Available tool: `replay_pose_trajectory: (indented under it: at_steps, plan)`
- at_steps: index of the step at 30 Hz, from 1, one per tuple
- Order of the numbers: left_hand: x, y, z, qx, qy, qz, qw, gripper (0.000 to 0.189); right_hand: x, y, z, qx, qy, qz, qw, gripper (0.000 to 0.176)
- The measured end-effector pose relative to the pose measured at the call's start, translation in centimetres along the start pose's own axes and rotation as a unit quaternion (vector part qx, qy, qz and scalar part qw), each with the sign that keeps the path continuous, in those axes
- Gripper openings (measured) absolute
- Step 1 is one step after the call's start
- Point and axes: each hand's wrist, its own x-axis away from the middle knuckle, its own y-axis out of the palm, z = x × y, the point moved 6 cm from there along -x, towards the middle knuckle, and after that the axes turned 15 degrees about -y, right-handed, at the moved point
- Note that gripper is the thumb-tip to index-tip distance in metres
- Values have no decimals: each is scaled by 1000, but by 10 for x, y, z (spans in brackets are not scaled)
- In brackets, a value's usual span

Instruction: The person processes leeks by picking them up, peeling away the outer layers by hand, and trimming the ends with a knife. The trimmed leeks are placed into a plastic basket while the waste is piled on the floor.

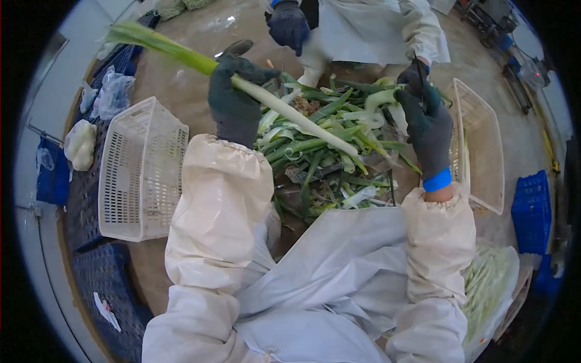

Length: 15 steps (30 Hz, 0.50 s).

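My left hand, in a dark grey-green glove, is closed around a long leek. Its green top points up and left, and its white root end slants down to the right over a pile of leek trimmings. On the other side of the pile, my right hand, gloved too and with a blue band at the wrist, has its fingers closed on a pale green strip of leek leaf. Just beyond it is a co-worker's dark-gloved hand, close to my fingertips.
White slatted crates stand left and right of the pile. A co-worker in a white apron faces me, with another gloved hand raised. Bagged pale green stalks lie lower right, near a blue crate. Dark pallets line the left.
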Motion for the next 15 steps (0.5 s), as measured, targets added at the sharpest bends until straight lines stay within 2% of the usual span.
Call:
replay_pose_trajectory:
  at_steps: [4,7,10,11,14,15]
  plan:
    - [2,18,-8,58,-32,-44,997,54,12,19,-7,-69,141,-58,986,28]
    - [1,26,-16,101,-67,-98,988,58,22,40,-16,-181,136,-62,972,25]
    - [4,34,-26,116,-86,-97,985,59,32,55,-28,-187,192,-117,956,22]
    - [5,36,-27,132,-96,-94,982,56,34,62,-28,-227,144,-120,956,21]
    - [8,42,-30,160,-116,-68,978,50,42,74,-29,-260,127,-128,948,20]
    - [10,46,-31,160,-121,-47,979,49,42,75,-36,-220,147,-163,951,19]
